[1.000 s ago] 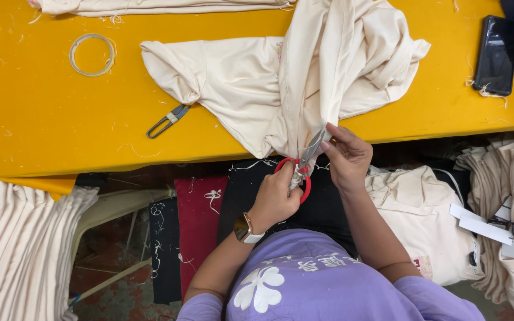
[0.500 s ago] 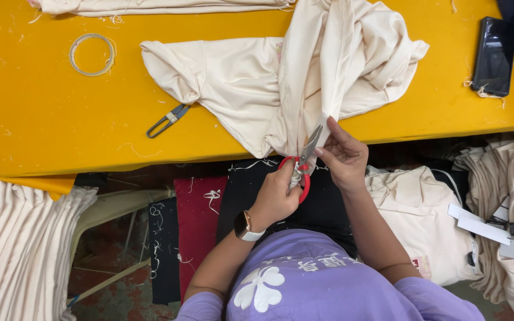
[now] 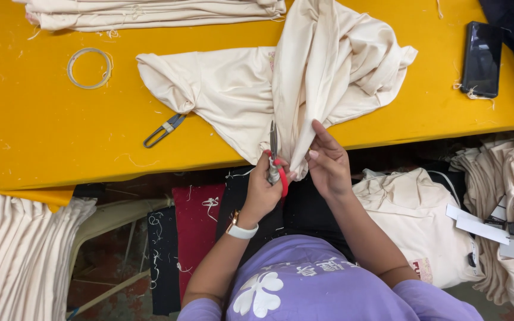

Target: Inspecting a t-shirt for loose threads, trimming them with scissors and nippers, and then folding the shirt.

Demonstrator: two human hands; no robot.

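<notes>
Snips (image 3: 276, 159) now point upright, left hand (image 3: 263, 193) gripping them; right hand (image 3: 327, 163) seemingly pinches one cream garment (image 3: 281, 89).

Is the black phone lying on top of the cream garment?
No, the black phone lies on the bare yellow table near its right end, apart from the cream garment.

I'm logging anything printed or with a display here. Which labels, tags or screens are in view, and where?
Phone: far right on the yellow table, dark rectangle, screen off.
Paper tags: lower right on the stacked cream garments, white strips.
</notes>
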